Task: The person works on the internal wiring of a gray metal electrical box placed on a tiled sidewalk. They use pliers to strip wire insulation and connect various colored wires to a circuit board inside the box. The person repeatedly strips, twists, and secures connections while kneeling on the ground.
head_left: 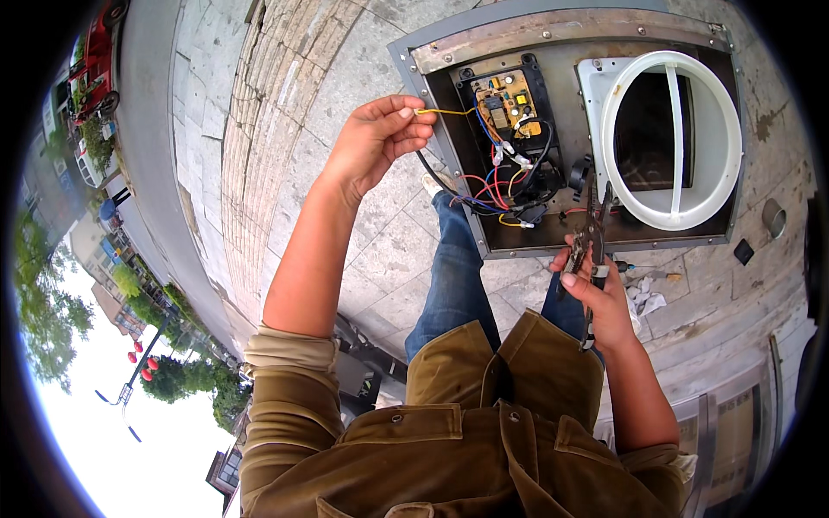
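Note:
My left hand (373, 145) pinches the end of a yellow wire (447, 111) between thumb and fingers, just beyond the left rim of an open metal housing (535, 34). The wire runs taut to a tan circuit board (509, 102) in a black tray. My right hand (608, 302) is closed around a pair of dark metal pliers (596, 226), whose jaws reach over the housing's near edge. Below the board lies a tangle of coloured wires (492, 192) with white connectors. A black cable (435, 173) leaves over the left rim.
A white round duct collar (734, 142) with a crossbar fills the housing's right side. Grey paving (380, 250) surrounds it. A crumpled white scrap (644, 299), a small black piece (743, 252) and a short cylinder (774, 219) lie to the right. A road (151, 129) runs at the left.

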Demonstrator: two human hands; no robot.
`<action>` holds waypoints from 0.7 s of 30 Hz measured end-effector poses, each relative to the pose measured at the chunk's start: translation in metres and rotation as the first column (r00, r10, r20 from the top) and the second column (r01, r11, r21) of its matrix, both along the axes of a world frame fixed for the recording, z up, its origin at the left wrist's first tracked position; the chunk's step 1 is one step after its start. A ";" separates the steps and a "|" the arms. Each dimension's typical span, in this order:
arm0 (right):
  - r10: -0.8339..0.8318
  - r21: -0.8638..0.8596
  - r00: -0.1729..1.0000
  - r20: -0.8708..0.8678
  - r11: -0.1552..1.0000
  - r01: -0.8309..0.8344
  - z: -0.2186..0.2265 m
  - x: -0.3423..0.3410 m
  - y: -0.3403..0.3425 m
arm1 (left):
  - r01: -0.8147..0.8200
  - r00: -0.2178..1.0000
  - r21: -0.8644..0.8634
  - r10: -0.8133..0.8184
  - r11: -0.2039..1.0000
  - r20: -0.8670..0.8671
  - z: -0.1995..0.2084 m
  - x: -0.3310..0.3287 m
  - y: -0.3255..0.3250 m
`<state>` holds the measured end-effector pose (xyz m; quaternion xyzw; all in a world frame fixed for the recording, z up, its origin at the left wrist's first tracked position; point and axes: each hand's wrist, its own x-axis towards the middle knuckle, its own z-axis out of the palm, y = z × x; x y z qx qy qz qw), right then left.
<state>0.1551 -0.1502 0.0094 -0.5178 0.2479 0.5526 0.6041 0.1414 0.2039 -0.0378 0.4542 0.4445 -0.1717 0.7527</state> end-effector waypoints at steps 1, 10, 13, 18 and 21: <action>0.000 0.003 1.000 0.001 1.000 0.000 0.000 0.000 0.000 | -0.006 1.000 -0.006 0.006 1.000 -0.004 0.000 0.000 0.000; -0.003 0.000 1.000 0.006 1.000 0.003 -0.001 -0.002 0.000 | 0.313 0.881 0.810 -0.469 0.496 -0.052 0.016 0.009 -0.024; -0.003 -0.002 1.000 -0.003 1.000 0.003 -0.003 -0.003 0.000 | 0.090 0.774 0.959 -0.625 0.269 0.103 0.028 0.022 -0.043; 0.009 0.001 1.000 -0.009 1.000 -0.009 -0.001 -0.007 0.002 | 0.232 0.343 0.968 -0.924 -0.091 -0.170 0.012 0.032 -0.062; 0.014 0.004 1.000 -0.018 1.000 -0.014 0.001 -0.006 0.004 | 0.303 0.226 0.909 -0.905 -0.286 -0.360 0.003 0.036 -0.064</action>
